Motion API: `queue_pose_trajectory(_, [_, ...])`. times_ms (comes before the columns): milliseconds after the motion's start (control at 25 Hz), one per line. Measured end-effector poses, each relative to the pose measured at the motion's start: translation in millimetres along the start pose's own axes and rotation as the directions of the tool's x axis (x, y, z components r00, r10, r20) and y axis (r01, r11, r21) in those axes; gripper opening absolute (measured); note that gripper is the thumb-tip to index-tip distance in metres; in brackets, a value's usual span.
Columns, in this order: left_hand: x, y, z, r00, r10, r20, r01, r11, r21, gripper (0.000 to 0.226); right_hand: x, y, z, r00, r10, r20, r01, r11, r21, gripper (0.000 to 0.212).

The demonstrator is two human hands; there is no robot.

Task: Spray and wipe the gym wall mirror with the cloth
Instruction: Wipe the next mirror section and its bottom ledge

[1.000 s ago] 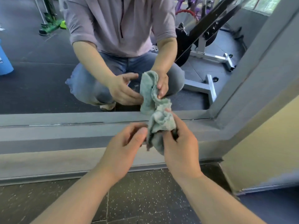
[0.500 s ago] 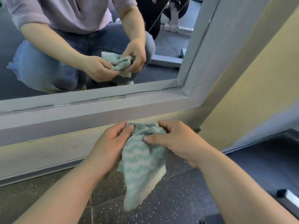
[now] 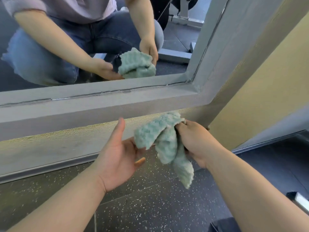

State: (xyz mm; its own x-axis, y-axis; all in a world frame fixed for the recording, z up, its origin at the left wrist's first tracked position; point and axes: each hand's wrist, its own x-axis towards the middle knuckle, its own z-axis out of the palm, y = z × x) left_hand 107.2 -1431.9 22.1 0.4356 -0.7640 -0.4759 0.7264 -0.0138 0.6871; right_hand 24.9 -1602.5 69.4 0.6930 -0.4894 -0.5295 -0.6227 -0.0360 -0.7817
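Currently the left hand is spread palm-up and holds nothing, fingertips just beside the cloth. The right hand alone bunches the top of the cloth in curled fingers, low in front of the wall, with a loose tail hanging over the speckled floor. Risk: one-handed grip on a wad, so the tail could drag on the floor, or the cloth could slip out, and grit would then smear the glass. Farther off, the grey frame ledge looks dusty below the mirror, and with no spray bottle in view a dry wipe would likely streak.
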Motion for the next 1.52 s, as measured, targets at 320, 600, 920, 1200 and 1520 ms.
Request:
queue_pose_trajectory(320, [-4.2,-13.8,29.3,0.980,0.023,-0.198,0.013,0.984,0.179,0.037,4.0,9.4,13.6,0.986,0.164,0.001,-0.159,0.956,0.245,0.075])
queue_pose_trajectory(600, [-0.1,-5.1,12.4,0.900,0.033,-0.435,0.083,0.966,0.246,0.078,12.6,11.2,16.5,0.998,0.058,0.004,-0.058,0.990,0.125,0.054])
queue_pose_trajectory(920, [-37.1,21.1,25.7,0.874,0.214,-0.437,0.082,0.820,0.566,0.042,-19.9,3.9,15.0,0.994,0.009,0.113,-0.028,0.985,0.172,0.053])
queue_pose_trajectory(1200, [-112.0,92.6,123.3,0.943,0.261,-0.206,0.151,0.216,0.965,0.023,-148.3,-41.5,-39.6,0.983,0.095,-0.157,-0.088,0.995,0.053,0.021])
queue_pose_trajectory(1520, [-184.0,155.4,226.8,0.969,0.235,0.073,-0.083,0.035,0.996,0.025,-284.2,-101.9,-86.3,0.943,0.249,-0.221,-0.119,0.871,0.476,0.020])
